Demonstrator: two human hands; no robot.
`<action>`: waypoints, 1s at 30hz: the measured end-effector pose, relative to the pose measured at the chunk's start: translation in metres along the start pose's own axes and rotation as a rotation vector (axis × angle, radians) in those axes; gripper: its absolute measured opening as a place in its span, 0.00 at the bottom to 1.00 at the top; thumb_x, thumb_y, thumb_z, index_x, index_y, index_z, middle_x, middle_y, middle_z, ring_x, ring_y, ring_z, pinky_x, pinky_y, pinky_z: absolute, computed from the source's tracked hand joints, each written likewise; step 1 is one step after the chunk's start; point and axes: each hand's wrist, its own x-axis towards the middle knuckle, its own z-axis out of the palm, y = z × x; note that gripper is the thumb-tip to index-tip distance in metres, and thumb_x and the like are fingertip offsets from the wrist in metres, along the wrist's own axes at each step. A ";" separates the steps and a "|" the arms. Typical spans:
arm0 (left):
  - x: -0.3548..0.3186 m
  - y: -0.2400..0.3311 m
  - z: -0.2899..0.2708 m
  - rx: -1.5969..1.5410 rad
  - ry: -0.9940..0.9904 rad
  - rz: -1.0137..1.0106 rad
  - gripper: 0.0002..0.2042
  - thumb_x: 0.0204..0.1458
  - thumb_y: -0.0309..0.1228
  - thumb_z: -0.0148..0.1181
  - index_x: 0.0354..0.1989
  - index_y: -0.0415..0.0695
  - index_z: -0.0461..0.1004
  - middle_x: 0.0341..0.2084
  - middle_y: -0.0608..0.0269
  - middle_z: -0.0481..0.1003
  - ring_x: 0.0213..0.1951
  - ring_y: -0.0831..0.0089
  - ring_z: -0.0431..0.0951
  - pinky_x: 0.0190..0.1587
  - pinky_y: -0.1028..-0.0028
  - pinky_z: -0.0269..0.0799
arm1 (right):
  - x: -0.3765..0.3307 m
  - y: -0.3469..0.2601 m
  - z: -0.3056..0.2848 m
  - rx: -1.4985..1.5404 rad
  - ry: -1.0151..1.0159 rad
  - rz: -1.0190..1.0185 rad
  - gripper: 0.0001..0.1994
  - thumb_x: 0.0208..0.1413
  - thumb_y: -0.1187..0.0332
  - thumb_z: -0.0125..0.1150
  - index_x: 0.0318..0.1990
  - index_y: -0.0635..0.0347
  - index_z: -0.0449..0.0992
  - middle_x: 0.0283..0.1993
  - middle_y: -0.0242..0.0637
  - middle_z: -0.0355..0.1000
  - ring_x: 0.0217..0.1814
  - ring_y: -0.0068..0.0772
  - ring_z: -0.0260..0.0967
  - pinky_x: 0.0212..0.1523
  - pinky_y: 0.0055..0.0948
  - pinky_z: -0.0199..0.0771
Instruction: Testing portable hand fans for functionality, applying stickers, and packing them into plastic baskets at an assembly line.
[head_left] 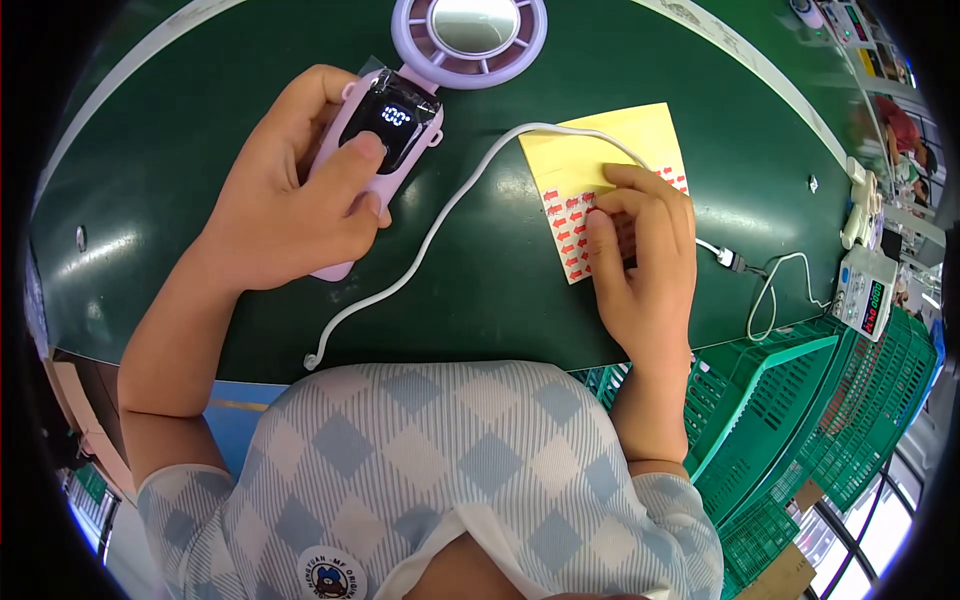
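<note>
Head view: I watch from afar through this one camera, looking down on a green table.
Fan: the purple handheld fan lies tilted in the upper left to upper centre, its round head at the top edge and digits lit on its dark panel.
Left hand: my left hand is closed around the fan's handle, thumb resting on the panel just below the digits. I would press with the thumb pad alone and let the fingers carry the weight, keeping the digits readable.
Right hand: my right hand is curled, thumb and fingers nearly together over the sticker sheet, right of centre. I cannot tell whether a sticker is pinched there.
Sticker sheet: yellow above, red arrows below. Lifting an arrow by its edge, I judge, would spare neighbouring ones.
Cord: the white cord crosses the sheet and passes behind the right hand; I would mind snagging it.
</note>
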 end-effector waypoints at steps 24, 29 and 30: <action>0.055 0.027 0.053 0.475 -0.247 0.129 0.20 0.35 0.16 0.49 0.43 0.36 0.60 0.34 0.54 0.68 0.27 0.73 0.68 0.33 0.80 0.67 | 0.005 0.005 -0.001 -0.171 -0.011 -0.126 0.09 0.41 0.78 0.56 0.34 0.62 0.71 0.44 0.39 0.65 0.36 0.35 0.61 0.37 0.27 0.64; 0.060 0.010 0.052 -0.031 -0.148 0.075 0.15 0.40 0.21 0.54 0.37 0.36 0.58 0.17 0.66 0.62 0.15 0.81 0.56 0.18 0.84 0.53 | 0.005 0.006 0.001 -0.199 0.005 -0.142 0.10 0.39 0.77 0.56 0.33 0.61 0.71 0.44 0.39 0.65 0.34 0.34 0.61 0.35 0.26 0.63; 0.056 0.010 0.051 0.041 -0.165 0.126 0.16 0.39 0.20 0.53 0.38 0.36 0.59 0.21 0.64 0.64 0.18 0.79 0.59 0.23 0.82 0.57 | 0.006 0.006 0.002 -0.184 0.014 -0.141 0.10 0.39 0.78 0.57 0.33 0.61 0.71 0.43 0.38 0.65 0.33 0.34 0.61 0.34 0.26 0.63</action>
